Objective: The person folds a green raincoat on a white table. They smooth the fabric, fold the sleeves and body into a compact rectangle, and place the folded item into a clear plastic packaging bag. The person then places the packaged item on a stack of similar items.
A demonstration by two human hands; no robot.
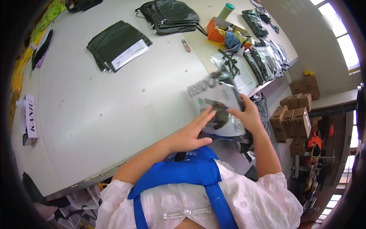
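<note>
In front of me, at the near right edge of the table, is a clear plastic package (223,93) with a white printed card and something dark inside. My left hand (199,128) lies against its left side, fingers stretched out and fairly flat. My right hand (249,114) grips its right edge, with the thumb on the front. The package is tilted and partly blurred. More dark packaged goods (244,147) show just below it, partly hidden by my right arm.
On the white table (114,103) lie a stack of dark bags (118,40) with a white sheet, another dark stack (167,17) and a red-and-white pen (186,45). An orange box (214,30), a green-lidded cup (226,11) and several packed bags (268,61) sit right. Cardboard boxes (289,122) stand beyond.
</note>
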